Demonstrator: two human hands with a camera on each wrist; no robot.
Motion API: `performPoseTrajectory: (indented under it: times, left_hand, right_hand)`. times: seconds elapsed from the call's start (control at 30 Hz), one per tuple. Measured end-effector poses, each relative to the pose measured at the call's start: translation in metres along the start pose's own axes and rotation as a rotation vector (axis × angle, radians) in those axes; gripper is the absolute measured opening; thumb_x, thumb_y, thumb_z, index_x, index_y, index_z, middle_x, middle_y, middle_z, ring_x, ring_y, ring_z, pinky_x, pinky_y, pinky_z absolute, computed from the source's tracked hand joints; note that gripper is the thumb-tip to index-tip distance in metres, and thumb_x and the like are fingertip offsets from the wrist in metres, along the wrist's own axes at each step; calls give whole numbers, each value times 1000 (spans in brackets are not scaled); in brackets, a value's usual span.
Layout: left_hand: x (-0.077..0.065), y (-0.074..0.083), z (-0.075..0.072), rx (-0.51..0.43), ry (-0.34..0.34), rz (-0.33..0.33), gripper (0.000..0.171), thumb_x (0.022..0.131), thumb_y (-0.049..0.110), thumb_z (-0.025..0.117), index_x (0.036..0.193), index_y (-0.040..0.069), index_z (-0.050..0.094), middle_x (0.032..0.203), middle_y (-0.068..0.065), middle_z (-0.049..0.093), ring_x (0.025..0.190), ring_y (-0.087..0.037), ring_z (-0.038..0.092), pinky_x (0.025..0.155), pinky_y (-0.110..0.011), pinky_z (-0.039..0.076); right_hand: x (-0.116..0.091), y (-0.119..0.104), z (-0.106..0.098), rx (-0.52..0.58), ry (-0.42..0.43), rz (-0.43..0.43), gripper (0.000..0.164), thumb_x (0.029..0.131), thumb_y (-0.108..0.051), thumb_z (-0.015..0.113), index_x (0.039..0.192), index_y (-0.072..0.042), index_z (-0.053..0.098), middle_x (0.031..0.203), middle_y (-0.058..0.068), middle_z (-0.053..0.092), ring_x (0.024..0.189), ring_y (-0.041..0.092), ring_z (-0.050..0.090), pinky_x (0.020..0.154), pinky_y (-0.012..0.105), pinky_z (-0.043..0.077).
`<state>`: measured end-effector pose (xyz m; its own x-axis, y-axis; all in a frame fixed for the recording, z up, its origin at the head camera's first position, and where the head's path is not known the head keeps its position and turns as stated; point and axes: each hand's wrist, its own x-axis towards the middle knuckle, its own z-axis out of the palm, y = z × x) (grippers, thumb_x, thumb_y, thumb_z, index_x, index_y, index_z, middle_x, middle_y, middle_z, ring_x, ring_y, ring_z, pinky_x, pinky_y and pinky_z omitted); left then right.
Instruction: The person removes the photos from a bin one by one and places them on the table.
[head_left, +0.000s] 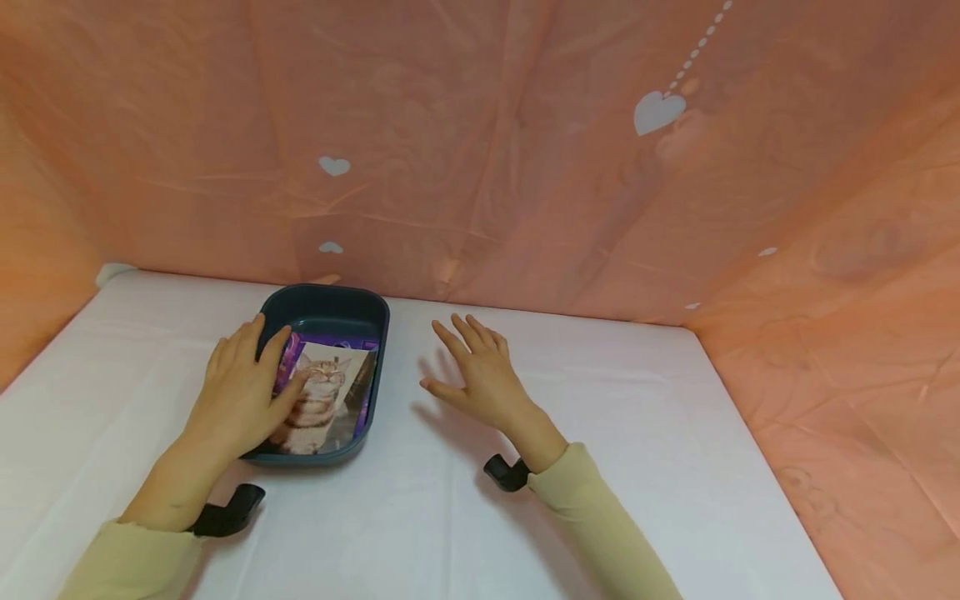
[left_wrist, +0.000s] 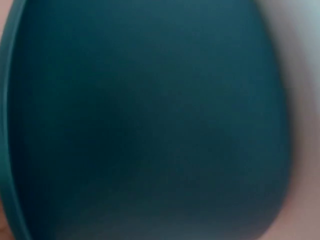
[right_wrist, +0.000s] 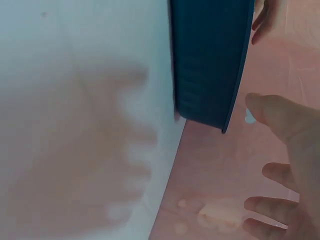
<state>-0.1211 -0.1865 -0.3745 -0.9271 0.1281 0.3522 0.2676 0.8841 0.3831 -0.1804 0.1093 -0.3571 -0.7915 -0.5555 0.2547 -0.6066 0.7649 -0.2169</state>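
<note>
Lt. soft here; R. hand (head_left: 483, 375) shadows table (head_left: 637, 400) leftward. L.-wrist view: tray (left_wrist: 150, 120) dim, v. blurred.

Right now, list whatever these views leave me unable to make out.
Head view: part of the cat picture's left side, covered by the left hand.
Head view: much of the purple item, under the cat picture.
Left wrist view: surface detail of the tray, lost to blur.
Right wrist view: the tray's contents, hidden behind its wall; its upper part, cut off by the top edge.
</note>
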Motion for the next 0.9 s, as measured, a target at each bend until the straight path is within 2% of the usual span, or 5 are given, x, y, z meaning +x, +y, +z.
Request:
performPoseTrajectory:
  times: [0.27, 0.53, 0.77, 0.9]
  left_hand:
    - [-5, -17, -4, 6, -8, -32, 66, 87, 18, 64, 137, -15, 36, 141, -44, 22, 128, -59, 22, 105, -68, 14]
    - [-10, -29, -4, -13, -11, -93, 63, 92, 20, 59, 139, -13, 34, 141, -45, 21, 126, -61, 22, 106, -69, 13]
    - [-11, -33, -3, -54, -19, -135, 62, 93, 22, 57, 141, -9, 33, 140, -45, 23, 122, -65, 26, 100, -71, 17]
    - [-12, -34, -2, -118, -23, -171, 58, 98, 23, 49, 145, -5, 30, 137, -44, 28, 118, -64, 31, 95, -72, 24]
  right_hand:
    - [7, -7, 10, 27, 14, -30, 72, 87, -45, 67, 146, -14, 40, 149, 14, 39, 140, 33, 32, 109, 51, 26]
    - [9, -13, 16, 95, 15, -14, 72, 86, -42, 69, 145, -13, 42, 148, 14, 42, 138, 33, 35, 107, 52, 29]
    - [12, -20, 15, 124, 15, -20, 71, 86, -41, 70, 145, -13, 42, 147, 15, 42, 137, 34, 36, 107, 50, 31]
    - [16, -24, 14, 161, -1, -21, 71, 86, -40, 69, 146, -13, 41, 148, 14, 41, 138, 32, 35, 108, 50, 30]
